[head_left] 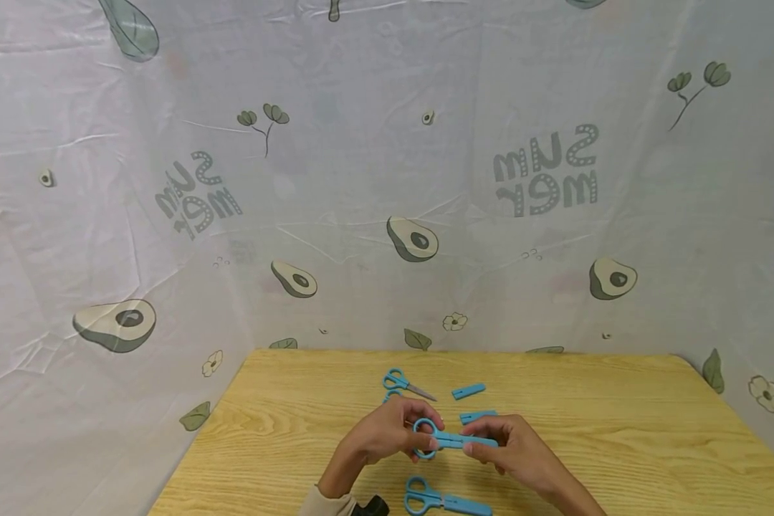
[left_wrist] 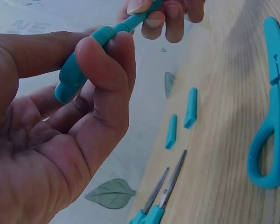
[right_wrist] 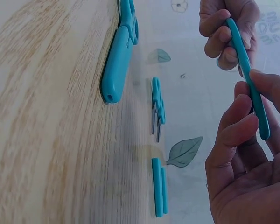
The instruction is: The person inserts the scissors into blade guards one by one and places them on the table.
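Above the table my left hand (head_left: 382,436) grips a pair of blue scissors (head_left: 424,424) by the finger loops. My right hand (head_left: 522,455) pinches the blue blade cover (right_wrist: 259,112) between thumb and fingers. That cover sits over the blades, in line with the handles, so no metal shows between the hands. Nearer the front edge lies another pair of scissors (head_left: 419,494) with its own cover (head_left: 467,506) on.
Behind the hands are two uncovered scissors (left_wrist: 172,179), metal blades bare, one partly hidden by the left hand in the head view. Two loose blue covers (head_left: 469,391) lie to their right on the wooden table (head_left: 619,416). A printed curtain (head_left: 361,179) hangs behind.
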The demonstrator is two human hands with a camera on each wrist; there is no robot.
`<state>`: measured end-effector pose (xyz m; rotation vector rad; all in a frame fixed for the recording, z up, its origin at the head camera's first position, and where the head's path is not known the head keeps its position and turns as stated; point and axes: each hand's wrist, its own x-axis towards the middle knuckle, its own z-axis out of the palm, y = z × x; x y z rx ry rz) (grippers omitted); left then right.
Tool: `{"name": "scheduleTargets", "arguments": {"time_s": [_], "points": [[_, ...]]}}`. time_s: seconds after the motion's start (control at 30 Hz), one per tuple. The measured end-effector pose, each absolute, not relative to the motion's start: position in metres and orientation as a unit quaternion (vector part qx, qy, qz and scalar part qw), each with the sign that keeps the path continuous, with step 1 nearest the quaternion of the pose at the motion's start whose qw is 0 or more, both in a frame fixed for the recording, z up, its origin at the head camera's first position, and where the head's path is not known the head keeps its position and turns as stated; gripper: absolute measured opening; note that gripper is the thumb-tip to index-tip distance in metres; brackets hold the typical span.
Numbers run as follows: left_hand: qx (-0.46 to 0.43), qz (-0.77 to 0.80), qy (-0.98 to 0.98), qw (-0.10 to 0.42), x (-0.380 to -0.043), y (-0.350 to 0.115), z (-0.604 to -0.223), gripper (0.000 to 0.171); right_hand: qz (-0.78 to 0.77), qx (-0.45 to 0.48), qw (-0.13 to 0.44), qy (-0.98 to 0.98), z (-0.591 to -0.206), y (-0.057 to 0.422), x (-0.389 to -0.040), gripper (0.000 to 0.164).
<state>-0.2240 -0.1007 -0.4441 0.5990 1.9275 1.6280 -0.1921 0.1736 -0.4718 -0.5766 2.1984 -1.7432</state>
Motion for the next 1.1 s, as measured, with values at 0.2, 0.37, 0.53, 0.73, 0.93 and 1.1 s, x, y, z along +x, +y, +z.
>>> {"name": "scheduleTargets", "arguments": {"time_s": [0.2, 0.37, 0.53, 0.73, 0.93, 1.1], "points": [[0.222, 0.596, 0.721, 0.273, -0.224, -0.102, -0.448, 0.018, -0.601, -0.198, 0.151, 0.760, -0.472, 0.173, -0.191, 0.035], [0.230, 0.596, 0.717, 0.279, -0.225, -0.105, -0.450, 0.021, -0.600, -0.205, 0.157, 0.757, -0.472, 0.174, -0.190, 0.036], [0.236, 0.600, 0.708, 0.287, -0.226, -0.108, -0.453, 0.024, -0.608, -0.197, 0.173, 0.749, -0.474, 0.175, -0.190, 0.035], [0.232, 0.607, 0.701, 0.293, -0.227, -0.110, -0.456, 0.032, -0.609, -0.191, 0.175, 0.750, -0.479, 0.179, -0.189, 0.035], [0.230, 0.606, 0.702, 0.294, -0.227, -0.110, -0.458, 0.035, -0.604, -0.194, 0.175, 0.753, -0.483, 0.182, -0.189, 0.032], [0.227, 0.612, 0.697, 0.295, -0.226, -0.112, -0.460, 0.034, -0.602, -0.200, 0.176, 0.753, -0.482, 0.184, -0.188, 0.031]]}}
